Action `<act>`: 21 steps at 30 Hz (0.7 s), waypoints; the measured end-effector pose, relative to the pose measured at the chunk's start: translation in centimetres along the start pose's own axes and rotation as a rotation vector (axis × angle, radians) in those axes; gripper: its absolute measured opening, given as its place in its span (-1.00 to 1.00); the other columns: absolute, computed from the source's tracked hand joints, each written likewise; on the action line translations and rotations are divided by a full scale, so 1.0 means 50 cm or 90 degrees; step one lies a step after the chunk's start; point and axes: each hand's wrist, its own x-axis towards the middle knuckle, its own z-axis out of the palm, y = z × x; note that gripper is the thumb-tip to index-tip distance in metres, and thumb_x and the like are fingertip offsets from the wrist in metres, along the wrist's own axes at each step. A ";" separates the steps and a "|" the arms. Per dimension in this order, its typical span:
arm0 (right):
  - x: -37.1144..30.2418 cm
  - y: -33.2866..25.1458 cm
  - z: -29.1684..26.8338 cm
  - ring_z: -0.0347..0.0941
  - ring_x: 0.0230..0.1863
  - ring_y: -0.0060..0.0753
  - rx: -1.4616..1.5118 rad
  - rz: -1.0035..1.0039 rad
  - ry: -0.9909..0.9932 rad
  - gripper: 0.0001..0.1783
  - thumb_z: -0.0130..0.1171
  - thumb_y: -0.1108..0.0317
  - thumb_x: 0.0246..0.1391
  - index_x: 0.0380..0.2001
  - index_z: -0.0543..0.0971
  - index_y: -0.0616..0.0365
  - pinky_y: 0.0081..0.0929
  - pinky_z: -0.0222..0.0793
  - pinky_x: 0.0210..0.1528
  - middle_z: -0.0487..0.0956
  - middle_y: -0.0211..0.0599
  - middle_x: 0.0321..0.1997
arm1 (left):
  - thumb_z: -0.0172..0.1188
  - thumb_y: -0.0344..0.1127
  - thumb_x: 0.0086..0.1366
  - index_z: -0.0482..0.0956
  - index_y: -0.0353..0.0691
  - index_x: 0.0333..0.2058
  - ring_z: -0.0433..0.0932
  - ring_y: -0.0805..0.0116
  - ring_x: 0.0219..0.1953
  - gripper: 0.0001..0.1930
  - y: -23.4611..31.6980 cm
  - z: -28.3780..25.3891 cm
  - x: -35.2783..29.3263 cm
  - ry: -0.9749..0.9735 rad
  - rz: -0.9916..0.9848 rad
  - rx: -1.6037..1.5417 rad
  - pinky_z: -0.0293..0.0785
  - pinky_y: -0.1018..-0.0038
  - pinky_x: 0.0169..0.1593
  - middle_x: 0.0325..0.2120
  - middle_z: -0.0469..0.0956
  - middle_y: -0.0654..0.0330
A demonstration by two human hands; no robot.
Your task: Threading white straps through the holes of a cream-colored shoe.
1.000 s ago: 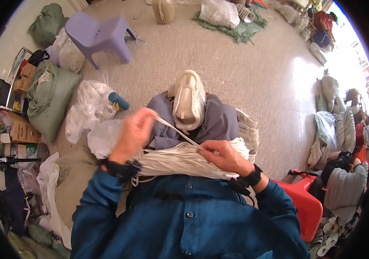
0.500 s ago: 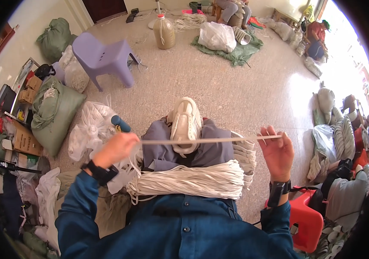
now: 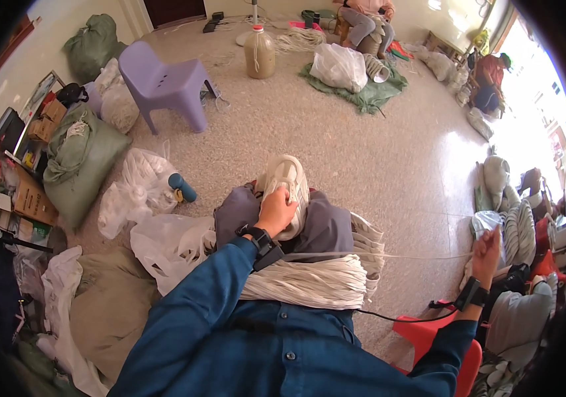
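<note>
Person's lap (image 3: 306, 281) heaped with laces, a shoe (image 3: 287, 172) between the knees, one lace (image 3: 395, 255) drawn out straight.
The cream bundle (image 3: 316, 283) lies across the lap; just beyond it, the off-white shoe sits between grey-trousered knees (image 3: 329, 221). The left hand (image 3: 277, 213) rests on the shoe's upper, fingers bunched; whether they pinch anything, I cannot tell. The right hand (image 3: 486, 255), well out to the right, has fingers closed on the thin lace, which stretches leftward to near the left wrist.
</note>
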 end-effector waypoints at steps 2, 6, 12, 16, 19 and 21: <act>0.003 -0.013 -0.013 0.05 -0.68 -0.80 -0.137 -0.107 0.088 -0.72 0.05 0.11 0.39 -0.34 0.47 0.06 -0.73 -0.09 -0.71 0.32 -0.57 -0.55 | 0.24 -0.34 0.15 0.44 -0.37 -0.34 0.60 -0.18 -0.30 -0.77 -0.034 0.003 0.006 0.084 0.195 0.240 0.52 0.04 -0.18 -0.44 0.59 -0.18; -0.057 0.102 0.074 0.05 -0.63 -0.88 -0.251 -0.001 -0.014 -0.74 0.09 0.23 0.35 -0.01 0.53 0.12 -0.77 -0.08 -0.69 0.26 -0.68 -0.55 | 0.19 -0.40 0.13 0.44 -0.33 -0.25 0.58 -0.21 -0.29 -0.78 -0.056 0.021 -0.019 0.074 0.234 0.266 0.47 0.00 -0.20 -0.44 0.58 -0.16; -0.179 0.337 0.354 0.48 -0.49 -0.62 -0.315 0.248 -0.384 -0.69 0.11 0.39 0.28 0.04 0.49 0.26 -0.59 0.42 -0.44 0.61 -0.31 -0.37 | 0.17 -0.43 0.14 0.45 -0.39 -0.07 0.60 -0.08 -0.36 -0.65 -0.060 0.015 -0.038 0.030 0.245 0.213 0.50 0.11 -0.27 -0.48 0.57 -0.09; -0.201 0.468 0.481 0.51 -0.55 -0.62 -0.351 0.187 -0.518 -0.79 0.11 0.41 0.27 -0.10 0.55 0.29 -0.63 0.40 -0.50 0.63 -0.33 -0.42 | 0.15 -0.48 0.19 0.40 -0.39 0.12 0.54 0.38 -0.60 -0.51 -0.047 -0.004 -0.029 -0.112 0.163 0.044 0.53 0.40 -0.57 -0.58 0.51 0.18; -0.207 0.518 0.539 0.55 -0.54 -0.47 -0.509 -0.060 -0.485 -0.84 0.15 0.39 0.22 -0.21 0.59 0.26 -0.52 0.41 -0.47 0.64 -0.25 -0.47 | 0.14 -0.50 0.24 0.36 -0.37 0.16 0.44 0.60 -0.65 -0.52 -0.028 -0.016 -0.039 -0.192 0.043 -0.110 0.48 0.58 -0.68 -0.60 0.45 0.34; -0.200 0.530 0.565 0.57 -0.51 -0.31 -0.559 -0.148 -0.480 -0.85 0.16 0.40 0.18 -0.25 0.60 0.25 -0.42 0.42 -0.45 0.63 -0.17 -0.48 | 0.14 -0.50 0.25 0.35 -0.37 0.17 0.43 0.60 -0.64 -0.51 -0.032 -0.019 -0.039 -0.211 0.029 -0.147 0.50 0.57 -0.66 -0.60 0.44 0.36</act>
